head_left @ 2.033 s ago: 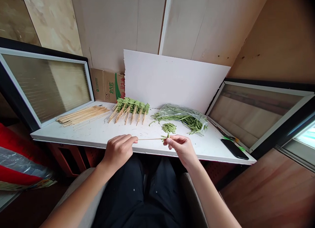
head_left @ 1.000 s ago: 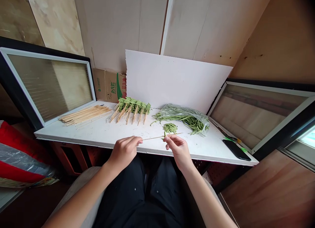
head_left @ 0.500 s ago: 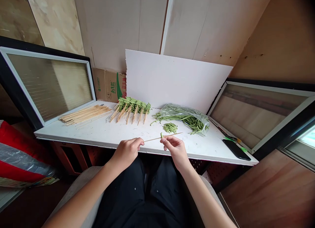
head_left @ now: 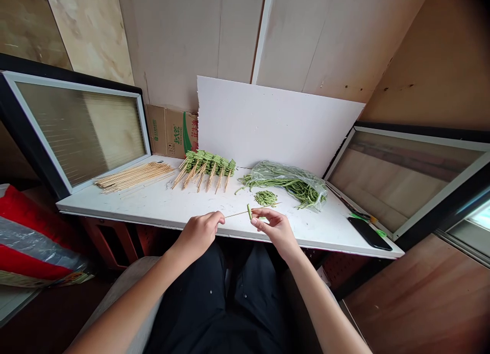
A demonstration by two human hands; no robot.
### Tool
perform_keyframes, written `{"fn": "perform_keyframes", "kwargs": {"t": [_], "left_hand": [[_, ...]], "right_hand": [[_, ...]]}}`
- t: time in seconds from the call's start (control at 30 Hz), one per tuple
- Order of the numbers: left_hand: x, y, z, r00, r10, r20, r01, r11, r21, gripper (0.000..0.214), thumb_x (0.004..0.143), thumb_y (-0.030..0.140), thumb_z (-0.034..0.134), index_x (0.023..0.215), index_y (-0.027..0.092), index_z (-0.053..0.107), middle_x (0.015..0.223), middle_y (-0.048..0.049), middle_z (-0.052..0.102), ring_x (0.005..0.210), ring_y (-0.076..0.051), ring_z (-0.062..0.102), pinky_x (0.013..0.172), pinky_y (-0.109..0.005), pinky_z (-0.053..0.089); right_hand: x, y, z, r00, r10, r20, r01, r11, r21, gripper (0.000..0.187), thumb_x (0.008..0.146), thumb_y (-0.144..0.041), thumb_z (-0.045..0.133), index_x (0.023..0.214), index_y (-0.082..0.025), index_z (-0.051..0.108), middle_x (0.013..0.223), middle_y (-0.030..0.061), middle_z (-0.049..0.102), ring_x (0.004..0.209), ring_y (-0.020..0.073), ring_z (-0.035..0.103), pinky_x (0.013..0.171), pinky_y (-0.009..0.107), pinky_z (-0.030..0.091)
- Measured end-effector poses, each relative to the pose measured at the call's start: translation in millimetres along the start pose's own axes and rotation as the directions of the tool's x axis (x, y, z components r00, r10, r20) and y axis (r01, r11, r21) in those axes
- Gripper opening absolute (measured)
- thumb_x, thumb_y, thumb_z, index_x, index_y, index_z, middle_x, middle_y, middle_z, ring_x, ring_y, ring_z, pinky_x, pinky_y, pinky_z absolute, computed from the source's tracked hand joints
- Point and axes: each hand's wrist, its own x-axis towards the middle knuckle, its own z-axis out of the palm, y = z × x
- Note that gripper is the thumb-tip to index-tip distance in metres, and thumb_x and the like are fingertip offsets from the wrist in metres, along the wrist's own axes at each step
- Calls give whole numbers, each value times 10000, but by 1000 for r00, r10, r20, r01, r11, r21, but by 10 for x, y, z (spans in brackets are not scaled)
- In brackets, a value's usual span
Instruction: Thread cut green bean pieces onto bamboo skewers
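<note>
My left hand [head_left: 199, 235] is closed around one end of a thin wooden skewer [head_left: 236, 214], which points right over the table's front edge. A short piece of green bean [head_left: 249, 211] stands crosswise at the skewer, its lower end at the thumb and fingertips of my right hand [head_left: 276, 232]. More green shows between those fingers. The skewer's far tip sticks out past the right hand. Just beyond lies a small heap of cut bean pieces [head_left: 265, 198].
Bare skewers [head_left: 133, 177] lie at the left of the white table [head_left: 153, 205]. Skewers loaded with bean pieces [head_left: 210, 162] are stacked beside them. A clear bag of long beans [head_left: 296, 185] lies right of centre. A black phone [head_left: 369, 233] rests near the right edge.
The bean piece shows longer and stands a little further left at the skewer. My right hand's fingers have shifted and spread slightly. The left hand keeps its hold, and the view has moved slightly.
</note>
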Motion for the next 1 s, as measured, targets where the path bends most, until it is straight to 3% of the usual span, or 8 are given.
{"fn": "perform_keyframes", "kwargs": {"t": [0.13, 0.23, 0.33, 0.5, 0.73, 0.83, 0.9, 1.0], "left_hand": [[8, -92, 10, 1000, -9, -16, 9, 1000, -12, 340, 832, -57, 488, 968, 206, 655, 725, 21, 694, 610, -146, 662, 610, -230, 459], [17, -138, 19, 1000, -17, -23, 17, 1000, -14, 340, 831, -56, 489, 965, 207, 658, 728, 23, 703, 601, -143, 658, 605, -229, 459], [21, -162, 32, 999, -30, -23, 30, 999, -13, 335, 831, -54, 497, 964, 204, 664, 763, 13, 731, 625, -151, 680, 613, -235, 472], [21, -169, 46, 999, -34, -23, 34, 999, -20, 346, 830, -56, 498, 979, 202, 674, 823, -4, 768, 664, -161, 715, 626, -245, 504], [37, -156, 29, 998, -42, -49, 39, 997, -61, 374, 824, -72, 475, 992, 201, 666, 863, -19, 789, 765, -167, 765, 667, -241, 552], [41, -182, 30, 997, -60, -54, 57, 996, -64, 371, 825, -82, 483, 982, 205, 657, 840, -12, 780, 762, -168, 765, 665, -240, 552], [41, -211, 33, 996, -70, -57, 66, 996, -60, 384, 815, -92, 482, 984, 206, 657, 842, -11, 779, 771, -170, 768, 672, -241, 556], [37, -259, 35, 994, -87, -59, 84, 995, -47, 395, 811, -98, 471, 987, 203, 658, 863, -17, 784, 798, -170, 774, 675, -240, 559]], "right_hand": [[167, 276, -355, 998, -50, -43, 36, 960, -278, 384, 783, -526, 856, 1027, -232, 819, 1154, 124, 785, 1076, 309, 694, 839, 432, 565], [259, 583, -582, 989, -126, -74, 59, 807, -588, 351, 897, -516, 712, 1088, -240, 812, 1189, 126, 782, 1182, 357, 631, 907, 503, 536], [296, 897, -694, 983, -182, -25, 98, 633, -768, 324, 952, -390, 617, 1172, -234, 796, 1199, 117, 775, 1225, 368, 575, 1029, 540, 473], [277, 1186, -693, 984, -166, 69, 135, 428, -894, 350, 1003, -256, 511, 1227, -229, 778, 1246, 130, 732, 1188, 350, 544, 979, 474, 462], [348, 1176, -639, 977, -199, 71, 117, 232, -966, 236, 1004, -253, 581, 1109, -247, 792, 1166, 148, 694, 1170, 353, 502, 911, 442, 428], [435, 1175, -627, 984, -163, 64, 97, 198, -975, 177, 987, -233, 604, 1006, -238, 779, 1140, 154, 688, 1148, 354, 502, 882, 436, 411], [494, 1159, -625, 986, -149, 69, 102, 223, -969, 179, 982, -218, 590, 925, -228, 759, 1105, 156, 697, 1138, 353, 506, 866, 436, 400], [568, 1089, -644, 985, -172, 6, 79, 425, -902, 195, 982, -235, 558, 881, -220, 724, 1026, 144, 733, 1113, 339, 542, 862, 433, 409]]}}
